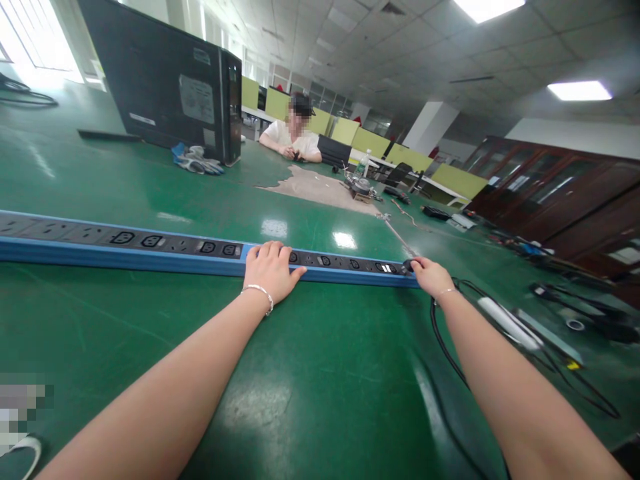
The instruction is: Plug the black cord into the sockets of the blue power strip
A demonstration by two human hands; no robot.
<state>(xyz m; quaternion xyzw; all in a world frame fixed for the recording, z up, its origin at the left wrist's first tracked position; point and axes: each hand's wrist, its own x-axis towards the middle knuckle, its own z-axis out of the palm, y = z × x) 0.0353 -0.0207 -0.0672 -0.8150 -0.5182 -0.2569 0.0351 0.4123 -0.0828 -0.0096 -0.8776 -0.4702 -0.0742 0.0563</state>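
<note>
A long blue power strip (210, 265) with a row of black sockets lies across the green table. My left hand (271, 272) rests flat on top of it near the middle, fingers stretched over the strip and thumb out to the side. At the strip's right end my right hand (433, 275) is closed around a black plug (407, 266), which touches the end socket area. Whether the plug sits in a socket I cannot tell. A black cable (440, 333) hangs below the right hand and runs down beside the right forearm.
Behind the strip stand a black computer case (165, 80) and a pair of gloves (197, 160). Another person (295, 133) sits across the green table (320, 373). A bottle (363, 163) and metal parts (361, 185) lie beyond; more cables and a white bar (510, 323) are at right.
</note>
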